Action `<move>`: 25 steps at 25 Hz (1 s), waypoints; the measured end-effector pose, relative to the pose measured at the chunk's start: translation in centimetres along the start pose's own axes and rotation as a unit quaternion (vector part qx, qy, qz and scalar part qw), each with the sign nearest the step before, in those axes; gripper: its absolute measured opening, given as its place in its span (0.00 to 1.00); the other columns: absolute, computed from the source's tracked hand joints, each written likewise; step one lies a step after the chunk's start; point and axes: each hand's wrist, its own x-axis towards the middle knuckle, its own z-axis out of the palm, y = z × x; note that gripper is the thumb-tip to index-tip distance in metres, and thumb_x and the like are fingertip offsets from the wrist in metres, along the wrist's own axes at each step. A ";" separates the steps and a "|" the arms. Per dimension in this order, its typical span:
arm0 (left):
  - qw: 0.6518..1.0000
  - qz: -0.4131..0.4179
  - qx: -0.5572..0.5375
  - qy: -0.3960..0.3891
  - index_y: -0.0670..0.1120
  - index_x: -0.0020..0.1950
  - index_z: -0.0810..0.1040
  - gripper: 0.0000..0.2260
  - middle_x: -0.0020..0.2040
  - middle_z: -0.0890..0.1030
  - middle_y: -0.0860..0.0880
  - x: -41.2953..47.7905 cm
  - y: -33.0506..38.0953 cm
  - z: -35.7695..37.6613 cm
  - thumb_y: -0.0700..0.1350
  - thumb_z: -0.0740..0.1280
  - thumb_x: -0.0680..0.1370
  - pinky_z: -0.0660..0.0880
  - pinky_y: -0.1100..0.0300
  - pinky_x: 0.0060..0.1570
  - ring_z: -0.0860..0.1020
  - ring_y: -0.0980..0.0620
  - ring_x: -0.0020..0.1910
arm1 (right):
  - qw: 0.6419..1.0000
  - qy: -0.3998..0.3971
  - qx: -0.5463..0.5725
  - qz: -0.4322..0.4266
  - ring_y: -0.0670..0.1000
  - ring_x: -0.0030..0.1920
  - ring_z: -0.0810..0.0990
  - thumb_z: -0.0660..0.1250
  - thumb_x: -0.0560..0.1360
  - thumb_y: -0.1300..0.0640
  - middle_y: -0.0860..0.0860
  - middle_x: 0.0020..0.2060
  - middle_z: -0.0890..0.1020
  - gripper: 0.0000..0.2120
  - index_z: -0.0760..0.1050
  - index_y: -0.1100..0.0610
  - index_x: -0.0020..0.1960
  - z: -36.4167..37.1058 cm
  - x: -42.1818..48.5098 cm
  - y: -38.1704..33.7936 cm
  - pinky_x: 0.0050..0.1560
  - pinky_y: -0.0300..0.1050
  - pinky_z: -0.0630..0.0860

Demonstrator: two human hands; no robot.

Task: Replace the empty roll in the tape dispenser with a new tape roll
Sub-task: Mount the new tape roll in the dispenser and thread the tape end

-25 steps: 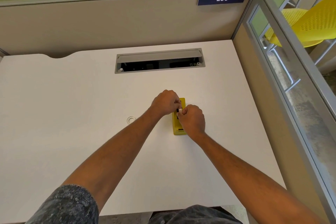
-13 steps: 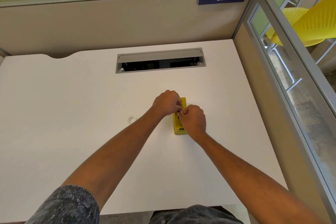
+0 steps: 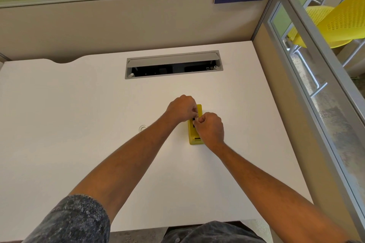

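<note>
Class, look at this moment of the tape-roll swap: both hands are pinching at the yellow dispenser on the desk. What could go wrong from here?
1. Both hands, left and right, crowd over the dispenser and hide the slot, so whatever they pinch may seat crookedly.
2. Nothing visibly braces the dispenser; a hard tug could slide it on the smooth desk.
3. The small ring lies apart on the desk, easily nudged by the left forearm.

one view only, worn on the person's head, looking forward and steeply down onto the white desk (image 3: 79, 124). both forearms enter from 6 o'clock and meet just right of centre. the cable slot (image 3: 173, 64) lies toward 12 o'clock, the glass partition (image 3: 316, 85) runs along 3 o'clock. the desk fills most of the wide-angle frame.
</note>
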 end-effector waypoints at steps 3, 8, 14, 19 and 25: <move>1.000 0.001 0.011 -0.004 0.51 0.55 0.91 0.07 0.51 0.90 0.50 -0.2 0.1 -0.1 0.50 0.78 0.79 0.81 0.53 0.46 0.86 0.49 0.48 | 1.000 0.002 0.002 0.003 0.52 0.41 0.85 0.74 0.81 0.46 0.50 0.41 0.85 0.13 0.83 0.55 0.43 0.0 0.0 0.0 0.39 0.44 0.77; 1.000 0.010 0.013 -0.014 0.51 0.57 0.91 0.08 0.54 0.90 0.51 -0.6 0.1 -0.2 0.49 0.77 0.79 0.86 0.48 0.55 0.87 0.48 0.53 | 1.000 0.001 0.008 0.002 0.52 0.41 0.84 0.73 0.81 0.46 0.50 0.41 0.85 0.14 0.84 0.55 0.43 -0.1 -0.1 0.0 0.40 0.45 0.78; 0.999 0.014 -0.027 0.010 0.51 0.62 0.90 0.14 0.63 0.87 0.50 -1.3 -0.9 0.5 0.38 0.67 0.84 0.84 0.46 0.61 0.84 0.46 0.61 | 1.000 -0.001 -0.005 0.008 0.53 0.41 0.85 0.73 0.80 0.48 0.49 0.41 0.85 0.12 0.83 0.54 0.42 -0.1 -0.1 -0.1 0.42 0.50 0.84; 0.984 0.004 -0.164 0.063 0.45 0.64 0.88 0.15 0.59 0.87 0.45 -2.0 -2.1 2.2 0.33 0.67 0.83 0.82 0.45 0.65 0.84 0.44 0.60 | 1.000 0.007 -0.011 0.004 0.52 0.40 0.84 0.73 0.80 0.47 0.49 0.41 0.85 0.12 0.83 0.52 0.41 0.0 -0.2 -0.1 0.39 0.46 0.80; 0.967 -0.006 -0.238 0.093 0.43 0.68 0.85 0.23 0.53 0.85 0.45 -3.1 -2.6 3.1 0.26 0.62 0.80 0.83 0.42 0.61 0.80 0.48 0.50 | 1.000 0.019 -0.019 0.000 0.51 0.41 0.84 0.72 0.80 0.47 0.49 0.43 0.84 0.11 0.83 0.52 0.44 0.1 0.0 -0.5 0.39 0.45 0.79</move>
